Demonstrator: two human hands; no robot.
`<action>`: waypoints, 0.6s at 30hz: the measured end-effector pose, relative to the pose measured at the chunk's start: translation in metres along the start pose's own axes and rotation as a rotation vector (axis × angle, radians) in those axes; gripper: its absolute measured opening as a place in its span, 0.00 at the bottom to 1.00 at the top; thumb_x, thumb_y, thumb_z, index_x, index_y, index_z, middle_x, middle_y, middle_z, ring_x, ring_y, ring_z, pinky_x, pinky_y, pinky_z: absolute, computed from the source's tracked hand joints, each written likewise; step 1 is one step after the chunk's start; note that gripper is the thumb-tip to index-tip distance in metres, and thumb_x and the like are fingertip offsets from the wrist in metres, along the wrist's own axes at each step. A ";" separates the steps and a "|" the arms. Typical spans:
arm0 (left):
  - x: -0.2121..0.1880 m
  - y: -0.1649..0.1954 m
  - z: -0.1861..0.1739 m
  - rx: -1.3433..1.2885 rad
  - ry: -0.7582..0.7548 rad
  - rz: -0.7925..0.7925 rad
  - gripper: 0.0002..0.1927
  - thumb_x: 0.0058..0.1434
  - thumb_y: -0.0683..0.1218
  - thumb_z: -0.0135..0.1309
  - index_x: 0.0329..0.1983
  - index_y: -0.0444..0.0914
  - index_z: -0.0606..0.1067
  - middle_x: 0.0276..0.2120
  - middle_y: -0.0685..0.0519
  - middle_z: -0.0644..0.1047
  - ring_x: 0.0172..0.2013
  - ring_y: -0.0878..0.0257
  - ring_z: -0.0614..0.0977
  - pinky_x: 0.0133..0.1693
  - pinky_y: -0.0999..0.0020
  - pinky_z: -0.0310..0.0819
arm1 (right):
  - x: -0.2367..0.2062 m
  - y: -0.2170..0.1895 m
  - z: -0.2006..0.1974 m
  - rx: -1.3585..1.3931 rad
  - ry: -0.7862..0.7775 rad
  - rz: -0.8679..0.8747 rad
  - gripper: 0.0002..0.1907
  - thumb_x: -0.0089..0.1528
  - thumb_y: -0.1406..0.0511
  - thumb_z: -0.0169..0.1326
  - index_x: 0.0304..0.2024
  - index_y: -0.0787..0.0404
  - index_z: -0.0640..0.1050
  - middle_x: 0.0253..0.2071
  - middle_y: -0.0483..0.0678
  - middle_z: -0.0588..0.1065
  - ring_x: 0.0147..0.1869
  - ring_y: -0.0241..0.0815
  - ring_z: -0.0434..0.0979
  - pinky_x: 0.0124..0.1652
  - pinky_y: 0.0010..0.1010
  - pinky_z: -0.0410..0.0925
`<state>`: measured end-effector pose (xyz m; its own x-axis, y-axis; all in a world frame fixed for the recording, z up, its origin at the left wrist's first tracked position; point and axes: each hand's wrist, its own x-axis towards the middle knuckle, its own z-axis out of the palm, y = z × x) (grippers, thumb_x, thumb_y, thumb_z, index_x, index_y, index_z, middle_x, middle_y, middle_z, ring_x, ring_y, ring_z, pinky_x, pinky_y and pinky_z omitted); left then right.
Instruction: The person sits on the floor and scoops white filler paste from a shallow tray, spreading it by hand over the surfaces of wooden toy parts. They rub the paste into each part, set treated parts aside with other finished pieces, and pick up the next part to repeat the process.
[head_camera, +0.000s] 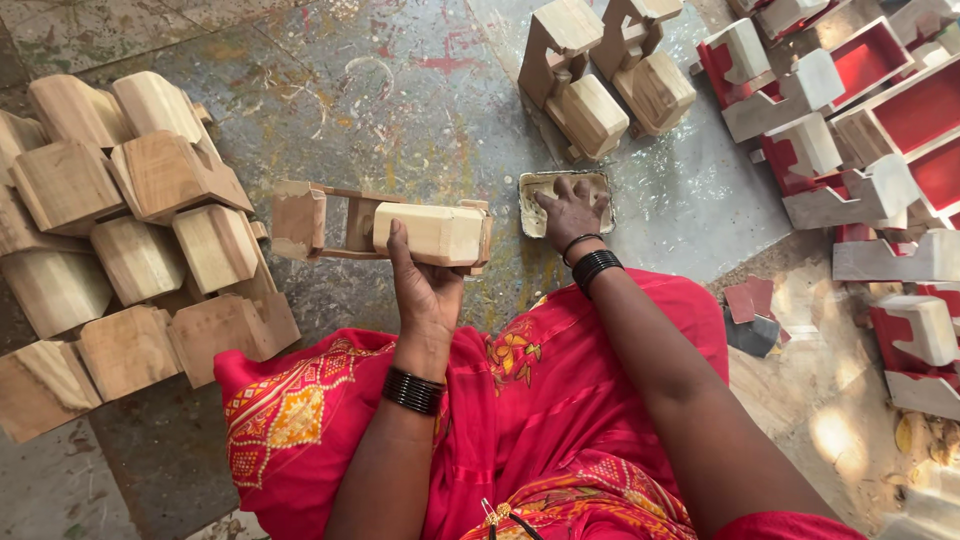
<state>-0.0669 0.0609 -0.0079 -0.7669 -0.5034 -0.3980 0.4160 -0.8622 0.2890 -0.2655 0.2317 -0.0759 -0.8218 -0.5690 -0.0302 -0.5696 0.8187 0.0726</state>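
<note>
Looking down from the head camera, I see my left hand (425, 290) wrapped around the pale block end of an unpainted wooden toy truck (385, 228), thumb up along the near face of the block and the other fingers curled out of sight beneath it, so the hold is a firm clasp on the piece. The truck lies on its side, held just above the paint-spattered floor (380, 90), with its cab end pointing left toward a heap of bare wooden trucks (130, 240) stacked at the left of the view. My right hand (572, 212) reaches forward to a small shallow tray of pale paste (563, 202) that sits on the floor just right of the held truck; the fingers are bent down into the tray and their tips touch the paste, loosely spread rather than pinching anything that I can make out. Black bangles ring both wrists, and a red patterned cloth (540, 420) covers my lap below the hands. Beyond the tray, two more bare wooden trucks (605, 85) stand side by side, near it but not touching. Along the right edge lies a crowd of grey and red painted truck parts (860, 150), well apart from both hands.
</note>
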 end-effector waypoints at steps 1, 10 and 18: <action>0.000 0.000 0.000 -0.005 0.004 0.001 0.38 0.59 0.64 0.59 0.66 0.40 0.64 0.55 0.52 0.74 0.56 0.57 0.77 0.55 0.54 0.77 | 0.001 -0.003 0.002 -0.019 0.037 -0.023 0.25 0.56 0.64 0.54 0.54 0.32 0.80 0.59 0.44 0.66 0.68 0.55 0.58 0.58 0.69 0.46; -0.003 0.004 0.007 -0.023 0.033 -0.019 0.42 0.57 0.67 0.59 0.67 0.40 0.62 0.55 0.51 0.74 0.56 0.56 0.77 0.52 0.54 0.79 | -0.027 0.007 -0.005 1.447 0.023 0.477 0.19 0.61 0.78 0.45 0.48 0.58 0.81 0.44 0.49 0.71 0.45 0.47 0.62 0.45 0.42 0.59; -0.008 0.003 0.010 0.078 -0.087 0.034 0.42 0.62 0.70 0.53 0.66 0.36 0.61 0.54 0.45 0.73 0.52 0.54 0.80 0.40 0.56 0.81 | -0.121 -0.066 -0.097 1.916 -0.081 0.171 0.26 0.55 0.80 0.42 0.54 0.61 0.77 0.56 0.47 0.69 0.60 0.41 0.69 0.56 0.32 0.67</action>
<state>-0.0643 0.0631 0.0052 -0.7940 -0.5228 -0.3103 0.4061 -0.8359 0.3692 -0.1267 0.2395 0.0194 -0.8292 -0.5272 -0.1857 0.2957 -0.1319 -0.9461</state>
